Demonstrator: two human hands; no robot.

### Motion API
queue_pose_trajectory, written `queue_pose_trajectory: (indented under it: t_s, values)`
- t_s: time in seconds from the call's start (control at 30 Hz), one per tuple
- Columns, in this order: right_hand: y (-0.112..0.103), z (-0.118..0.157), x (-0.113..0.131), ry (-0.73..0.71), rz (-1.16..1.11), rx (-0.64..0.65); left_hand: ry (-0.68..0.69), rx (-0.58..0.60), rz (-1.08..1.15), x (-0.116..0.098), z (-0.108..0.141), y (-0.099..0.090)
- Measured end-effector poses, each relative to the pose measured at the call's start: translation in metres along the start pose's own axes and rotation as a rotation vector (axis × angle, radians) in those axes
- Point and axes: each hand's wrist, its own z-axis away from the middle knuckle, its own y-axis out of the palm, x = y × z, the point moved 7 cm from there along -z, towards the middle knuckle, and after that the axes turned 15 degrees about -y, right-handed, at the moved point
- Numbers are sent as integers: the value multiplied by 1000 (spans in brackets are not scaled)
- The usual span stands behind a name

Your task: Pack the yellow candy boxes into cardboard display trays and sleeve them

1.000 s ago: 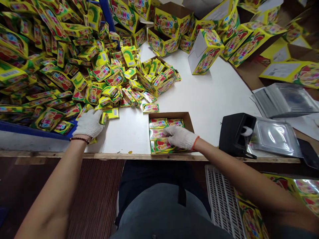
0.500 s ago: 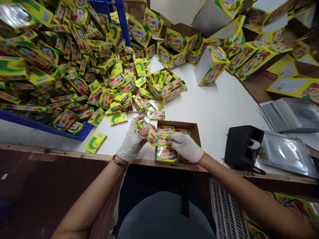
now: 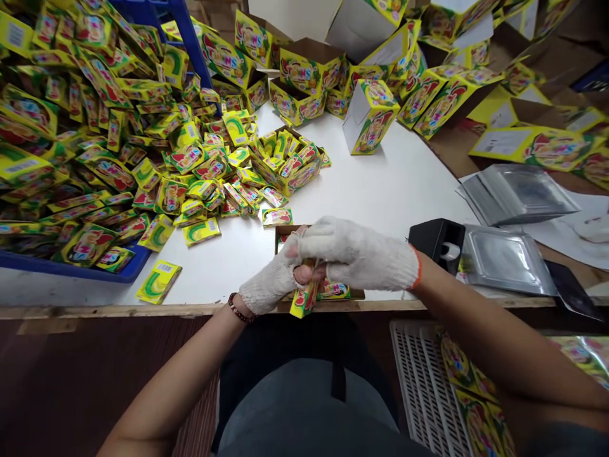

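Note:
My left hand (image 3: 276,276), in a white fingerless glove, is closed around a small yellow and green printed box (image 3: 303,302) that tilts down toward the table's front edge. My right hand (image 3: 364,254), gloved too, reaches across from the right; its fingers and thumb close on the same box. Both hands are held above an open cardboard carton (image 3: 358,294) and hide most of it. One printed box (image 3: 337,290) shows inside, under the right hand. Just behind the carton a single small box (image 3: 277,217) lies flat on the white table.
A large heap of small boxes (image 3: 99,171) fills a blue crate (image 3: 128,270) at left and spills onto the table. Another filled carton (image 3: 304,174) stands behind. At right are a black tape dispenser (image 3: 431,238) and clear plastic trays (image 3: 509,257). Empty printed cartons (image 3: 304,66) line the back.
My right hand has left the boxes in the carton and come up to my left hand, taking hold of the box there. That box has turned end-down. The view has shifted right.

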Motion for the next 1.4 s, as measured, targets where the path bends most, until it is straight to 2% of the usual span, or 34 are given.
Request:
queue_pose_trajectory:
  t_s: [0.1,0.17,0.2,0.3,0.37,0.53,0.73,0.83,0.93,1.0,1.03,1.1,1.17,1.2,1.27,1.33,1.4]
  values:
    - [8,11,-16,167,117,210,0,-3,-212,9,-4,3]
    - [10,29,-38,384,208,314,42,-67,-512,14,-6,5]
    - [11,39,-49,503,239,365,74,-59,-686,17,-6,10]
    - [26,62,-73,768,261,512,202,109,-1109,27,-2,36]
    - [43,66,-81,845,261,576,265,178,-1245,32,3,47]
    - [76,59,-80,807,266,563,294,190,-1314,38,12,50]
    - [85,53,-70,683,352,673,185,200,-1269,46,12,44]
    - [91,52,-76,667,261,703,207,202,-1265,46,14,47]
    - [98,50,-80,592,208,696,262,176,-1197,38,19,45]
    - [104,50,-81,557,204,714,319,101,-1093,27,20,33]
    - [107,50,-81,548,217,730,341,29,-1037,21,18,21]
    - [111,47,-82,530,269,753,332,-176,-953,12,5,-16]
    - [118,46,-84,568,262,811,247,-371,-947,11,-17,-59]
    - [122,47,-86,608,219,857,182,-428,-980,15,-32,-78]
    - [128,51,-89,683,126,928,51,-412,-1110,30,-66,-104]
    - [128,50,-91,663,90,925,-33,-293,-1252,48,-97,-113]
    - [123,51,-93,626,74,874,-84,-226,-1340,63,-118,-113]
